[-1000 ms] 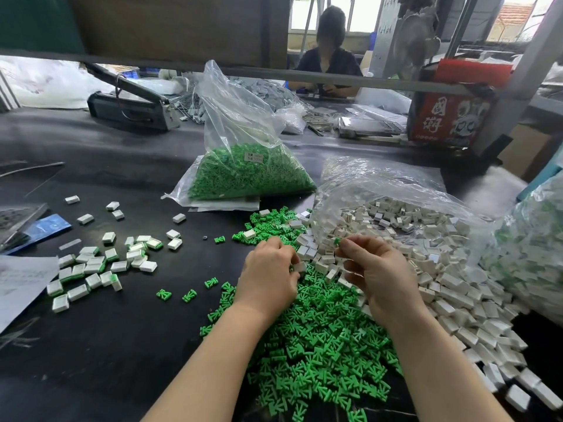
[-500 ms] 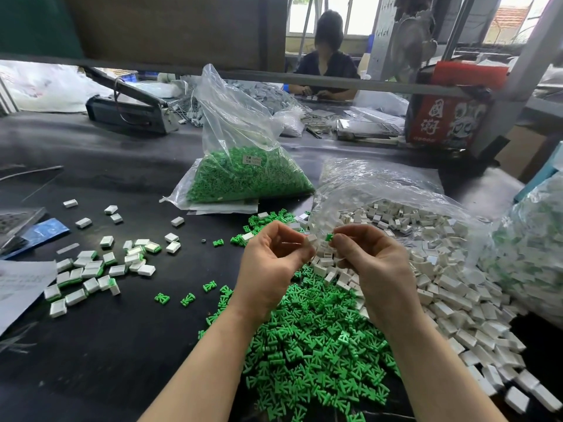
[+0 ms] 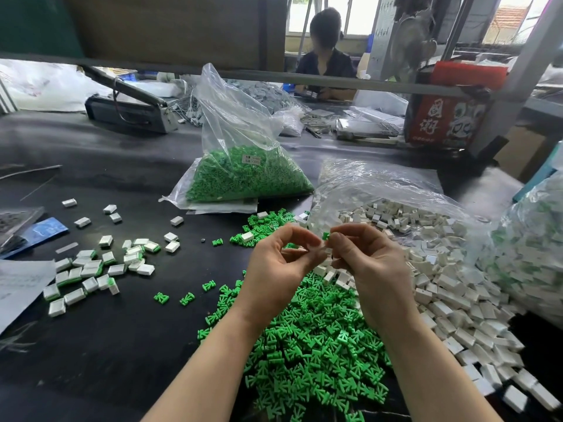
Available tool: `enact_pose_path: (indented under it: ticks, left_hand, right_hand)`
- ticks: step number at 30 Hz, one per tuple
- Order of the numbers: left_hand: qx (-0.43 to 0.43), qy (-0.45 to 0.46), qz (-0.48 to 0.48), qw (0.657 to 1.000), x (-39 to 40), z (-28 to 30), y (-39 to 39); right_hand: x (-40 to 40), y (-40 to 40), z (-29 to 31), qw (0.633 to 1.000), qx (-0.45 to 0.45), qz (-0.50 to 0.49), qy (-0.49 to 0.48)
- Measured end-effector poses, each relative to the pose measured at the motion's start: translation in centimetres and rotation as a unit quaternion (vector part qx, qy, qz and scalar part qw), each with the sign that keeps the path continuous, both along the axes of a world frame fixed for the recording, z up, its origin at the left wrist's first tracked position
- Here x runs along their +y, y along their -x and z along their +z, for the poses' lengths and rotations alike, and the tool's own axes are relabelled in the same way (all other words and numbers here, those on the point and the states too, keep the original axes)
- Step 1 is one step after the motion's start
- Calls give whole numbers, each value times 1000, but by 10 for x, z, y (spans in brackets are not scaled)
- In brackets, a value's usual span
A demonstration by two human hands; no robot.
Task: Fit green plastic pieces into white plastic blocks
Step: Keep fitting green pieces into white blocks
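My right hand (image 3: 365, 257) pinches a small green piece (image 3: 326, 236) between thumb and forefinger. My left hand (image 3: 280, 266) faces it with its fingers curled, and its fingertips meet the right hand's at the middle; a white block between them is mostly hidden. Both hands are raised above a loose heap of green pieces (image 3: 313, 345) on the black table. A heap of white blocks (image 3: 451, 287) spills out of a clear bag on the right. Several assembled white-and-green blocks (image 3: 91, 269) lie on the left.
A clear bag of green pieces (image 3: 243, 175) stands behind the heaps. Another bag of blocks (image 3: 536, 239) sits at the far right. Papers (image 3: 18, 284) and a blue packet (image 3: 45, 231) lie at the left edge. A black machine (image 3: 128, 108) and a seated person (image 3: 324, 65) are at the back.
Both hands rose from the heaps and came together, fingertips meeting, with the green piece carried up in the right hand.
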State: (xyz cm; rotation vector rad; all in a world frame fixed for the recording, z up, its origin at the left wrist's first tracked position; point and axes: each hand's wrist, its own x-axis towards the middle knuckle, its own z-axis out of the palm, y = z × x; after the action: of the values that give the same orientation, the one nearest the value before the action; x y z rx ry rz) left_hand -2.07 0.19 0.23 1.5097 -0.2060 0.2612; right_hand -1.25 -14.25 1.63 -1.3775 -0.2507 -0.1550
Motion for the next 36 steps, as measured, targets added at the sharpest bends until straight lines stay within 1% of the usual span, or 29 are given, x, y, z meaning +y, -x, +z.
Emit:
enact_pose_path:
  ticks: [3, 5, 8, 10, 13, 15, 18, 19, 23, 26, 28, 33, 36]
  left_hand:
    - [18, 72, 12, 997, 1, 0, 1]
    - [36, 129, -2, 991, 0, -1, 0]
    - [57, 185, -33, 981, -3, 0, -1]
    - [77, 229, -52, 969, -4, 1, -1]
    - [97, 291, -76, 949, -3, 3, -1]
    - [105, 316, -81, 940, -3, 3, -1]
    - [112, 315, -51, 941, -4, 3, -1]
    - [112, 301, -35, 947, -4, 3, -1]
    - [100, 190, 10, 977, -4, 2, -1]
    - [102, 160, 16, 982, -5, 2, 0]
    - [103, 154, 7, 983, -4, 3, 1]
    - [104, 175, -26, 979, -3, 6, 4]
    - [110, 179, -29, 977, -4, 8, 4]
  right_hand:
    - [2, 0, -1, 1000, 14, 20, 6]
    - [3, 1, -2, 1000, 19, 22, 8]
    - [4, 1, -2, 1000, 24, 15, 4]
    - [4, 1, -2, 1000, 27, 7, 9]
    - [6, 1, -4, 999, 21, 4, 43]
    - [9, 1, -6, 998, 15, 0, 66]
    - [11, 1, -7, 998, 15, -5, 66]
    - [11, 1, -7, 998, 15, -11, 56]
    - [7, -1, -7, 999, 8, -44, 20]
    - [7, -1, -8, 998, -15, -59, 23]
    - [7, -1, -8, 997, -27, -65, 32]
    - [7, 1, -8, 994, -59, -80, 35]
    - [7, 1, -8, 991, -75, -94, 53]
